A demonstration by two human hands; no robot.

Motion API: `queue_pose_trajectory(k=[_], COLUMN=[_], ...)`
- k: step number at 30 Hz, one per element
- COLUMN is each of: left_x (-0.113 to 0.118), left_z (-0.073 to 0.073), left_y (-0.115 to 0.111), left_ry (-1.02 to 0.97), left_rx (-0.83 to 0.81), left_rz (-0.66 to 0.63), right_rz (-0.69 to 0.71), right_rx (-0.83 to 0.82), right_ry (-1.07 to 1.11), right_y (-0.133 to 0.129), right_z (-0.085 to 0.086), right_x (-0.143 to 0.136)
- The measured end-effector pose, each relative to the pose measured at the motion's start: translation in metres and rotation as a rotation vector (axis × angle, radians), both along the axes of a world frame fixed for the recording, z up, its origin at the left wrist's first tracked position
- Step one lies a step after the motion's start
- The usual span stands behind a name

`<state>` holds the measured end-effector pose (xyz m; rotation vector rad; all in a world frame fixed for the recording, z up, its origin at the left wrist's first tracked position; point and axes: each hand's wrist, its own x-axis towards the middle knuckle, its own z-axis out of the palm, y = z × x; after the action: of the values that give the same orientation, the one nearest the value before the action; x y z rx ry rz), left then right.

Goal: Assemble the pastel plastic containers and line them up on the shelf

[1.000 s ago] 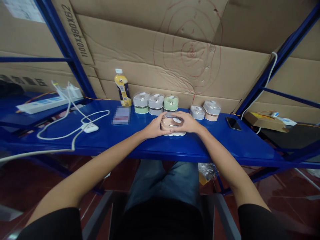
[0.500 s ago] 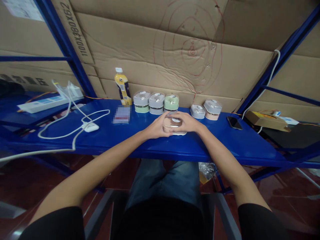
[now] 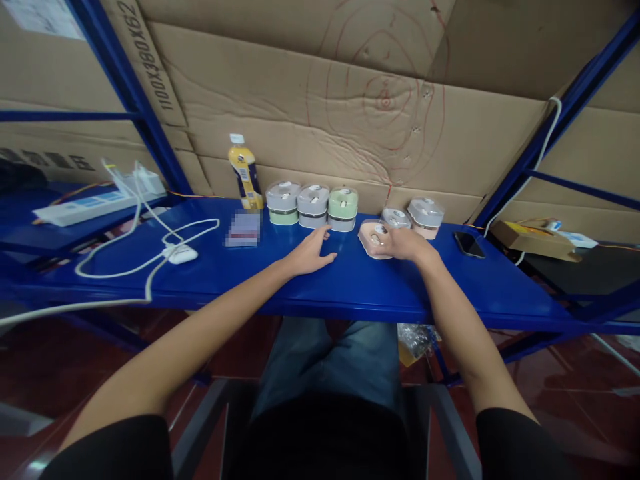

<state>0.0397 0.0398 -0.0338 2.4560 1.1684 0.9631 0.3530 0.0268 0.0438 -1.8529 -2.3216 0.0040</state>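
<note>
My right hand is closed on a pink box with a clear lid, right of the table's middle. Just behind that hand sits a low grey box. To its right a grey box stands on a pink one. My left hand rests apart from it over the blue table, fingers spread and holding nothing. Behind my left hand stand a grey-over-green stack, an all-grey stack and a green-over-grey stack.
A yellow bottle and a blurred packet are left of the stacks. White cables with a plug lie further left. A phone and an open carton are at the right. Cardboard lines the back.
My hands have parted. My right hand has moved right with the pink box, which both hands held before. My left hand has let go and opened.
</note>
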Motion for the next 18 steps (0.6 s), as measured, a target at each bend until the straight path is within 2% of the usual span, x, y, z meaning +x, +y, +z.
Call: queue_pose_trajectory(k=[7, 11, 15, 18], left_x=[0.000, 0.001, 0.003, 0.003], left_z=[-0.001, -0.001, 0.000, 0.001], left_y=[0.001, 0.002, 0.002, 0.000], left_ry=[0.012, 0.010, 0.004, -0.009], left_rx=[-0.008, -0.006, 0.003, 0.007], left_rz=[-0.013, -0.019, -0.020, -0.028], right_rz=[-0.104, -0.070, -0.052, -0.149], right_rx=[0.115, 0.274, 0.318, 0.348], right_ry=[-0.045, 0.018, 0.109, 0.145], right_y=[0.020, 0.022, 0.029, 0.044], right_z=[-0.007, 0.000, 0.012, 0.018], right_x=[-0.020, -0.037, -0.077, -0.117])
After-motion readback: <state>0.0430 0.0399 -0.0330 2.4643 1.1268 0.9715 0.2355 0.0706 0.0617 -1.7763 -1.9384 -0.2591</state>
